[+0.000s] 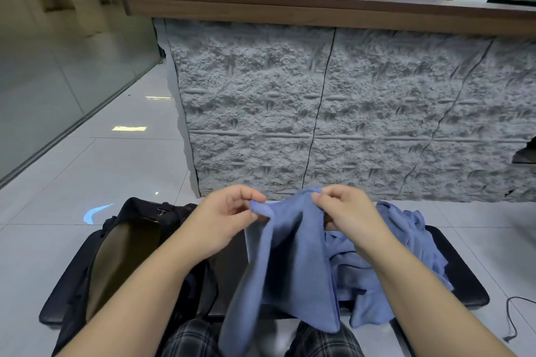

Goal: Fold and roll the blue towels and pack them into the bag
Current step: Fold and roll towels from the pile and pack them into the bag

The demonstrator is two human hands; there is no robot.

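While our left hand [229,217] and right hand [345,211] each pinch a top corner, the blue towel [287,264] hangs between them. Risk: a corner slips, skewing the fold. Bag [121,246] gapes left of the left hand; loose pile [406,246] right.

Rough stone counter [333,113], black bench [461,275] — perhaps padded

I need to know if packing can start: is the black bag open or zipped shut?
Open. The black bag lies on the bench's left side with its mouth gaping, showing olive lining; no towel shows inside.
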